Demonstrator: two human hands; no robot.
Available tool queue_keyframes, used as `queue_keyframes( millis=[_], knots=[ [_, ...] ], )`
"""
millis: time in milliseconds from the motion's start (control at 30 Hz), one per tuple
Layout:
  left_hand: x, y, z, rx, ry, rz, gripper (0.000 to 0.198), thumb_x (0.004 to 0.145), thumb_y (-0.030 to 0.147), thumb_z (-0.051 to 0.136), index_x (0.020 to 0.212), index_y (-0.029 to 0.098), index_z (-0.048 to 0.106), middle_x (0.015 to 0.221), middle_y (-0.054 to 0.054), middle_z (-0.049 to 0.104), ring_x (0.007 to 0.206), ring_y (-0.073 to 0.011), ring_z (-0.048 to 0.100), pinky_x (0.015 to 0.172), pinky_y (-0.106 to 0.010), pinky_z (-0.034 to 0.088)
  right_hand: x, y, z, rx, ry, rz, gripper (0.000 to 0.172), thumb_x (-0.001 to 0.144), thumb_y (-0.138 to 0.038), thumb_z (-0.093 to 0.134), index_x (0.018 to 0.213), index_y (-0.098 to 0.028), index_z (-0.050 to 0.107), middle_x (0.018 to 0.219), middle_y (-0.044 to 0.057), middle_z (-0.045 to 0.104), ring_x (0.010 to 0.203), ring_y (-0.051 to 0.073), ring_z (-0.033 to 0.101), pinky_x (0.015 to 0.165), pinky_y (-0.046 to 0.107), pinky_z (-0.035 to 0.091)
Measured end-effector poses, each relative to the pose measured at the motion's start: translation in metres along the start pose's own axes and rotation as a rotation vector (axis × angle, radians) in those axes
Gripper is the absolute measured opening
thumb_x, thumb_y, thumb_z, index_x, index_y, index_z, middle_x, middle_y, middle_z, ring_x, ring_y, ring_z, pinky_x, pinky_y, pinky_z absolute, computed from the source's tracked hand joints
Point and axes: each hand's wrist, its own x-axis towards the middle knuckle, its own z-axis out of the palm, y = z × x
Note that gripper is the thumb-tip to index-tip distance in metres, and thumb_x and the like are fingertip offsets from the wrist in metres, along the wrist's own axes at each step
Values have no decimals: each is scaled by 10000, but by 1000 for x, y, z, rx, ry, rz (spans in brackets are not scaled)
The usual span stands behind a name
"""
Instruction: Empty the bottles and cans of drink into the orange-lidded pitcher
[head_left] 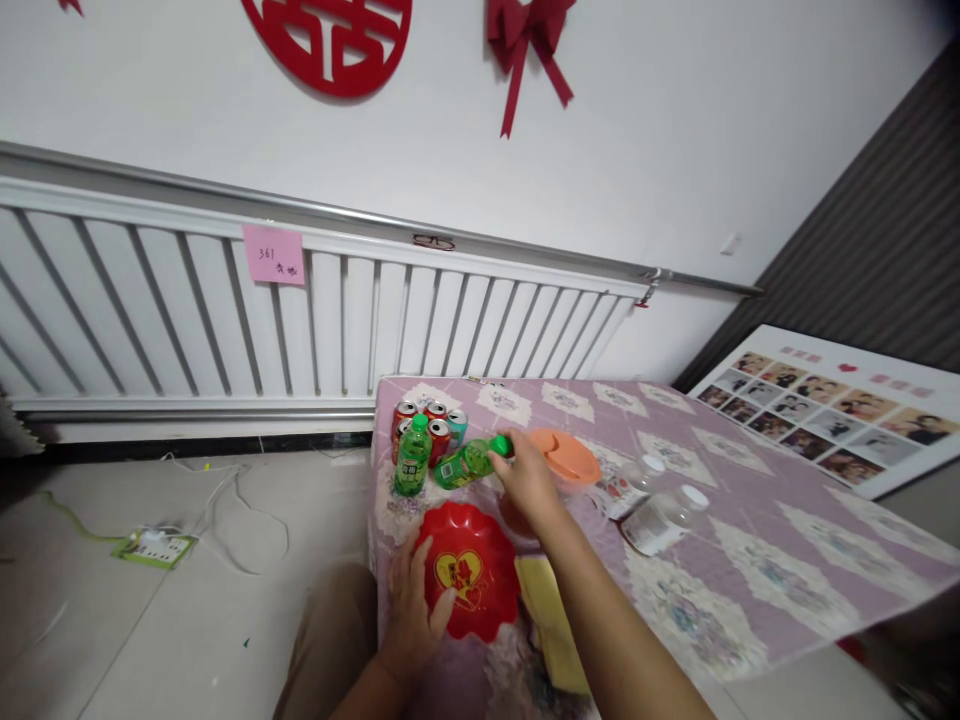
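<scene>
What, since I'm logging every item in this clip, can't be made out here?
All in the head view:
cans: count and labels unclear, the upright green bottle stands in front.
tilted green bottle: cap partly covered by the right hand.
yellow item: blurred, partly behind the right forearm.
red plate: left rim under the left hand.
red wall emblem: cut off by the top edge.

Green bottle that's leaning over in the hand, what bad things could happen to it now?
1. The right hand pinches the tilted green bottle only near its cap, so it might slip or swing.
2. It leans close to the upright green bottle and the cans; a bump could topple them.
3. The left hand holds the red plate by the table edge; it might slide off.
</scene>
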Motion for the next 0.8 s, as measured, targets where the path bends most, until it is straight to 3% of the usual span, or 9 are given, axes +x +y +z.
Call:
queue_keyframes(
  millis=[200,333,433,600,800],
  knots=[
    [-1,1,-3,57,41,45,735,851,237,602,1505,235,266,1508,-170,402,1398,-344,420,1128,-623,388,-80,-3,-32,183,212,161,396,829,-432,589,1125,-171,627,1071,124,702,866,253,664,782,395,532],
    [0,12,-7,106,69,87,810,798,234,662,1504,217,265,1482,-179,428,1362,-356,454,1102,-620,416,-144,-3,-34,245,298,323,409,830,-458,628,1142,-194,629,1124,117,712,999,277,673,894,425,526],
    [4,31,-10,155,71,148,840,796,255,684,1514,193,254,1506,-192,403,1393,-356,420,1109,-598,414,-176,-1,-32,296,299,368,369,835,-456,635,1108,-207,644,1072,97,726,971,264,686,881,408,540],
    [18,64,-12,266,-24,270,822,764,278,750,1476,205,346,1525,-182,414,1434,-361,368,1151,-589,343,-193,-7,-42,391,265,383,327,814,-425,655,1057,-207,659,999,85,733,870,243,701,777,360,572],
    [29,77,-11,315,-68,297,706,745,118,679,1405,198,443,1430,-159,543,1393,-340,430,1165,-580,275,-199,-15,-56,440,292,387,314,797,-405,682,1041,-209,675,949,78,732,797,224,696,688,313,569]
  ],
)
